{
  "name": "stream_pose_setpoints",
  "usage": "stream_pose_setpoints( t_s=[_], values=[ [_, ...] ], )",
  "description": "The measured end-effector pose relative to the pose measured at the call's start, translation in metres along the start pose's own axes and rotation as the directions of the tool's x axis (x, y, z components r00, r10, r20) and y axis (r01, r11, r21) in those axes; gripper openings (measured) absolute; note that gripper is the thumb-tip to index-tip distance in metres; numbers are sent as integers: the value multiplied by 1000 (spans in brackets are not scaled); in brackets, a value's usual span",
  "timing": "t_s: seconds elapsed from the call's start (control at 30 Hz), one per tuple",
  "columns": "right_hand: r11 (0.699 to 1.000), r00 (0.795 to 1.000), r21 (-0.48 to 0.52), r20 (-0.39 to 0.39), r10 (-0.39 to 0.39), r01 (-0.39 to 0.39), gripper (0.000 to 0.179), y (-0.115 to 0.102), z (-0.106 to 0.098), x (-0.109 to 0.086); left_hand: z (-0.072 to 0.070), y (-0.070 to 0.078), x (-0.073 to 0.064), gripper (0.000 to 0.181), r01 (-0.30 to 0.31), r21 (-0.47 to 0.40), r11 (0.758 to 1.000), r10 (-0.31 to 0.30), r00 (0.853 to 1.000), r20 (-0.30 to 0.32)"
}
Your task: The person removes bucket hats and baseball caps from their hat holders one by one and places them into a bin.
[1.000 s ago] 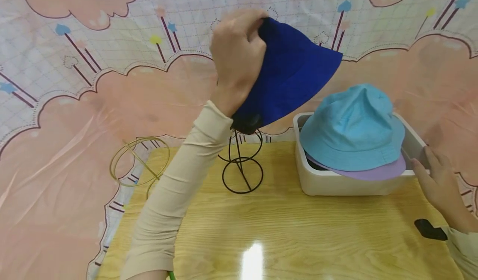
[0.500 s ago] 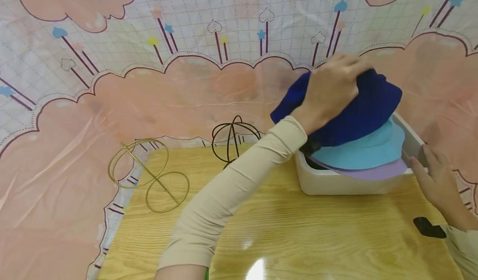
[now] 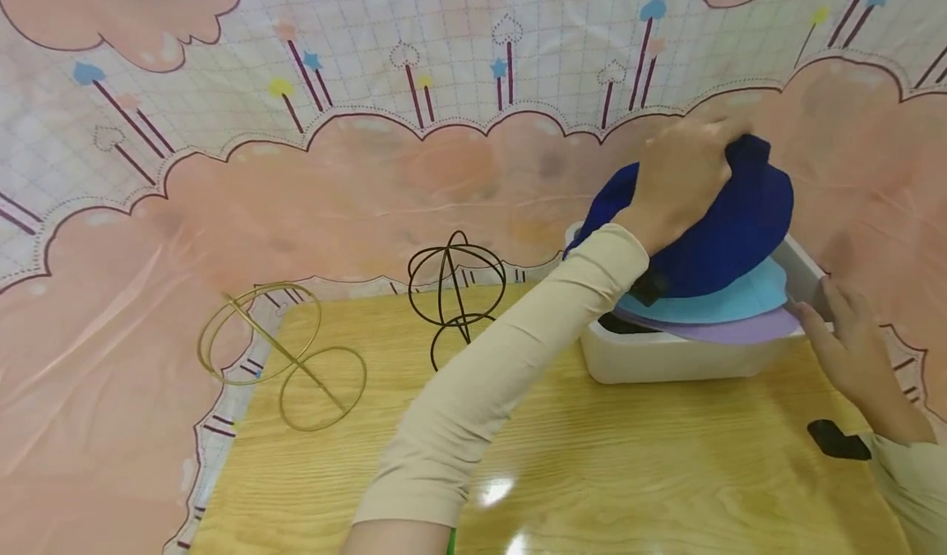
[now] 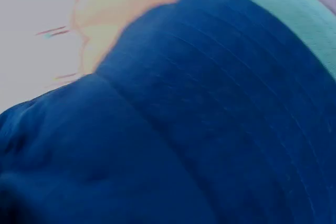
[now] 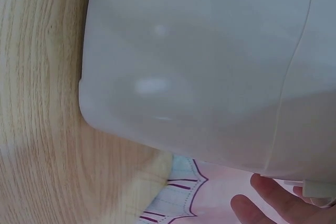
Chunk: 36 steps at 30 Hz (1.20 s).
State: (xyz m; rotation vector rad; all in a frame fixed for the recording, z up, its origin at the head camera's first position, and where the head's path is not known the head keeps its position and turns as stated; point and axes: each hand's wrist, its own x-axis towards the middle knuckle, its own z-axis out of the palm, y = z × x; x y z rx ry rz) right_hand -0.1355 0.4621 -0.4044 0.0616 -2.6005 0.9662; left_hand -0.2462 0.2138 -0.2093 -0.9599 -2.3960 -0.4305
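My left hand (image 3: 681,173) grips a dark blue bucket hat (image 3: 732,226) by its crown. The hat slants over the white bin, its brim against a light blue bucket hat (image 3: 755,292). Under that one, a lilac hat (image 3: 747,326) pokes its brim over the bin's front rim. Blue cloth (image 4: 210,108) fills most of the left wrist view, hiding the left fingers. At the right end of the white bin (image 3: 681,362), my right hand (image 3: 851,349) holds the corner, thumb at the rim. Its fingertips (image 5: 262,192) show beside the bin's wall in the right wrist view.
A black wire hat stand (image 3: 457,279) stands mid-table, its base partly behind my left sleeve. Farther left, a gold wire stand (image 3: 296,358) leans at the wooden table's (image 3: 629,473) left side. A printed cloth backdrop (image 3: 355,201) rises behind the table.
My left hand has carried the blue hat rightward and down from above the black stand to the hats in the bin. My right hand stays at the bin's corner. The view has shifted slightly.
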Motion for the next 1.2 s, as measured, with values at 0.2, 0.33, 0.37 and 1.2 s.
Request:
stream_pose_setpoints(
  t_s=[0.2,0.33,0.37,1.2],
  values=[
    [1000,999,-2,24,23,-23,60,-4,5,2,32,13,-10,38,-85,-57,995,100,917,386],
    [999,999,-19,42,28,-27,60,-5,4,3,42,9,-24,46,-85,-120,989,131,881,455],
    [999,999,-23,45,31,-30,61,-5,4,3,42,8,-27,48,-98,-134,986,149,883,444],
    [999,998,-50,54,19,-16,65,-8,-10,-17,-28,-78,-162,23,-99,-449,888,29,987,-161]
  ],
)
